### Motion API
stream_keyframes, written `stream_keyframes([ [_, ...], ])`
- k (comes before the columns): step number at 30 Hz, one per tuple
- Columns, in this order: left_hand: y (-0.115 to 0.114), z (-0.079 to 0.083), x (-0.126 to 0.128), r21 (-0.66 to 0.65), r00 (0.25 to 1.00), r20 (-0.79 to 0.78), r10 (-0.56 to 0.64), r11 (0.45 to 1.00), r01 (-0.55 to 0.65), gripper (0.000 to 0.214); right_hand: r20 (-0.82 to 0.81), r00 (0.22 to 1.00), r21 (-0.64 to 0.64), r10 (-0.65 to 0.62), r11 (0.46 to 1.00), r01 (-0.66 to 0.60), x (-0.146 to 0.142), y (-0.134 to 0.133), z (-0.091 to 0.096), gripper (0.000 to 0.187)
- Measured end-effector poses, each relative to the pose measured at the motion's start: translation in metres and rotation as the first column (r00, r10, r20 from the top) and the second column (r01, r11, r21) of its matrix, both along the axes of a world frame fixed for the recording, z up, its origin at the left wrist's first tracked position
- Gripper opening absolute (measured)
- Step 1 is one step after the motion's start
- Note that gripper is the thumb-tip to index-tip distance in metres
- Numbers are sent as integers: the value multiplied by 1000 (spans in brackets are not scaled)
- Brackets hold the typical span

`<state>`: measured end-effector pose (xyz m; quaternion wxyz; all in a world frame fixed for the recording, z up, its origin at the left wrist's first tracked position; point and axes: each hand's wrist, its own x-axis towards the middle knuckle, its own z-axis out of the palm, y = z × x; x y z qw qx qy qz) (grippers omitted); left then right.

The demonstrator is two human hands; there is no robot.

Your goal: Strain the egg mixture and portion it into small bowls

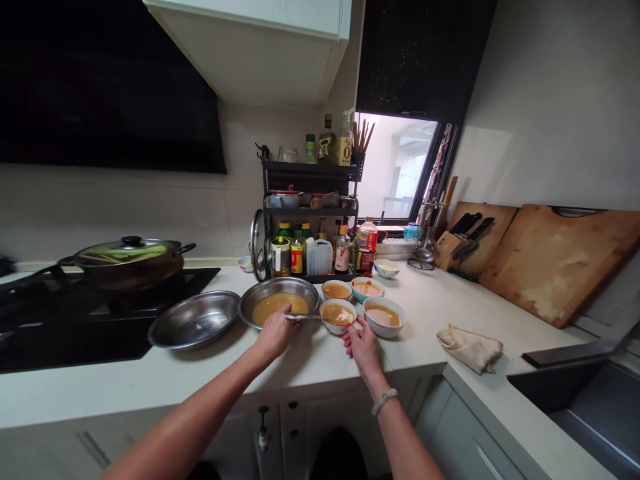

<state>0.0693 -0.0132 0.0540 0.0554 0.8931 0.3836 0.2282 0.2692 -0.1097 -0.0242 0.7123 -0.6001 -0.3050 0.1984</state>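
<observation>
My left hand (276,331) is closed round the handle of a metal spoon (305,317) whose bowl reaches into a small white bowl (338,315) of yellow-brown liquid. My right hand (361,341) touches that bowl's near rim with its fingertips, fingers apart. Behind my left hand stands a steel basin (278,298) holding more of the liquid. Three other small bowls (384,315) (367,289) (336,290), also filled, sit around the white one.
An empty steel basin (195,319) lies to the left, by the black hob with a lidded wok (127,261). A condiment rack (309,220) stands behind. A folded cloth (471,347), chopping boards (555,260) and a sink (585,400) are on the right.
</observation>
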Motion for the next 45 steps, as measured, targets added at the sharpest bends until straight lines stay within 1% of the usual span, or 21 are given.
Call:
stream_keyframes([
  [3,-1,2,-1,19,996,-73,-41,999,43,16,21,1000,-7,-7,1000,7,0,0,0,57],
  [7,-1,5,-8,53,989,-87,-118,991,123,24,21,1000,-8,3,1000,-3,0,0,-2,58],
  [12,2,9,-31,64,961,-95,-260,962,267,31,9,1000,2,-1,1000,1,1,1,-3,58],
  [15,4,9,-45,60,955,-33,-294,954,295,30,5,1000,-2,3,1000,-3,0,1,-2,57],
  [17,3,9,-48,47,960,45,-275,961,273,22,-1,1000,3,5,1000,-5,0,0,-2,57],
  [19,-1,8,-42,9,959,167,-231,972,233,12,-6,1000,8,3,1000,-3,0,0,-2,58],
  [21,-8,8,-29,-76,933,319,-169,976,203,26,-7,1000,11,-2,1000,2,0,1,-2,58],
  [22,-11,8,-21,-136,905,403,-141,968,211,34,-8,1000,11,-2,1000,2,0,1,-3,59],
  [23,-14,8,-12,-205,867,487,-109,950,235,36,-11,1000,11,-2,1000,2,0,1,-3,59],
  [25,-17,5,7,-311,784,620,-42,904,294,35,-17,1000,14,-3,1000,4,0,1,-3,59],
  [28,-14,0,29,-376,652,749,116,885,275,36,-28,1000,22,0,1000,1,-1,0,-1,61],
  [29,-12,-2,35,-387,623,766,158,888,250,36,-32,999,23,3,1000,-2,-1,0,0,61],
  [30,-10,-4,39,-394,611,770,186,892,224,35,-36,999,21,6,1000,-5,-1,-1,0,60],
  [31,-9,-4,42,-394,617,762,195,896,204,34,-39,999,19,7,1000,-6,-1,-1,1,60],
  [33,-7,-4,45,-378,666,729,160,905,197,32,-40,999,12,2,1000,-2,-1,-1,1,58],
  [35,-8,1,45,-341,720,689,81,913,223,31,-37,999,10,-4,1000,4,-1,-2,1,58],
  [38,-14,13,39,-239,771,636,-31,942,236,29,-40,999,15,0,1000,1,-1,-2,1,59],
  [40,-19,22,34,-153,795,597,-111,956,249,28,-43,999,21,4,1000,-3,-1,-2,1,57],
  [42,-23,29,29,-86,809,559,-182,958,274,28,-47,999,26,5,1000,-4,-1,-3,2,55],
  [43,-24,31,26,-65,813,546,-201,958,280,28,-49,999,27,5,1000,-3,-1,-3,2,55],
  [45,-24,33,22,-63,818,539,-199,959,275,29,-57,998,27,1,1000,0,-1,-2,2,55],
])
